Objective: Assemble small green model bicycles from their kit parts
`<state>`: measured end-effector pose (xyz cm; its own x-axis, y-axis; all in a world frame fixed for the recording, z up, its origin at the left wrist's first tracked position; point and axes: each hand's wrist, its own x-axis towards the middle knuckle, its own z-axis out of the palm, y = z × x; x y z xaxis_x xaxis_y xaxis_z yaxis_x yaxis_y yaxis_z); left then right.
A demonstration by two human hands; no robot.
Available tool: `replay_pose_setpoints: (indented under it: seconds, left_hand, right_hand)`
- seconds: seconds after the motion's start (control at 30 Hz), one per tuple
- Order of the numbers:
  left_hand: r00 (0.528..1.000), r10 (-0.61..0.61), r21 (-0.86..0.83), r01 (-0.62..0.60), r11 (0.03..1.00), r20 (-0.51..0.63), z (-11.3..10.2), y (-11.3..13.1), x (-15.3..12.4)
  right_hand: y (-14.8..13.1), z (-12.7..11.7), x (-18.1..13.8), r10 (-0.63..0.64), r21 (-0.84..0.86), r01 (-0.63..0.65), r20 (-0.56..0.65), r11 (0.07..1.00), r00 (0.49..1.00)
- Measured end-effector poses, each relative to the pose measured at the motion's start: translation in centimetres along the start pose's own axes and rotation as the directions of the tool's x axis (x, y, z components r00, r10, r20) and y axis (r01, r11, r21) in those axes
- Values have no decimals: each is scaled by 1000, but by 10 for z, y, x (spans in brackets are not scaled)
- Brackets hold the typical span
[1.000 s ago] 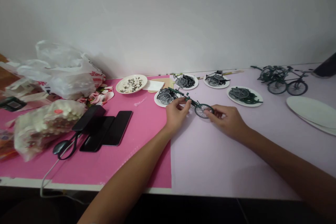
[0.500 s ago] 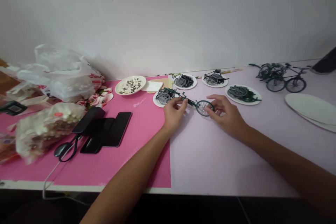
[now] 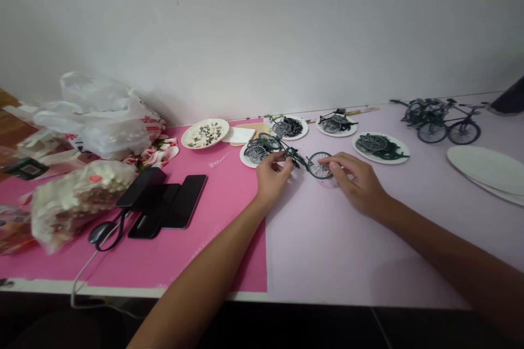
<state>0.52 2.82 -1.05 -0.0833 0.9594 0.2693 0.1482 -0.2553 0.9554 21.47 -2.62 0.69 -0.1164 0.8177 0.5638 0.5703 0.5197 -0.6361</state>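
Over the seam between the pink and lilac table coverings, my left hand (image 3: 272, 177) pinches the dark green frame of a miniature bicycle (image 3: 298, 158). On its right end stands a spoked wheel (image 3: 319, 166) with a green rim. My right hand (image 3: 358, 177) has its thumb and index fingertip closed on the right side of that wheel, near the spokes. Just behind my left hand lies a white plate (image 3: 247, 162) of grey wheels, partly covered by the bicycle. Fingers hide the middle of the frame.
Plates of small dark parts, such as one plate (image 3: 403, 158), line the back. Assembled miniature bicycles (image 3: 446, 122) stand at right, near white plates (image 3: 487, 169). Leftward are phones (image 3: 184, 202), a black box (image 3: 141, 188), plastic bags (image 3: 94, 120) and a bowl of pebbles (image 3: 192, 144).
The bicycle has turned in my left hand, and its rear wheel now shows behind the fingers. My right fingers have shifted from around the front wheel's edge to its spokes.
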Motion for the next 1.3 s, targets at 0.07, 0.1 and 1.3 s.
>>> replay_pose_setpoints:
  seconds: [0.07,0.1,1.3]
  left_hand:
    - [1000,-1,2,1,1000,2,0,1,0]
    - [1000,-1,4,1,1000,2,0,1,-1]
    - [999,39,-39,-39,998,22,2,-1,-2]
  right_hand:
    - [1,0,0,3,1,-3,3,1000,1000]
    - [1,0,-1,5,2,-5,7,1000,1000]
    - [9,7,-3,-13,-20,14,14,1000,1000]
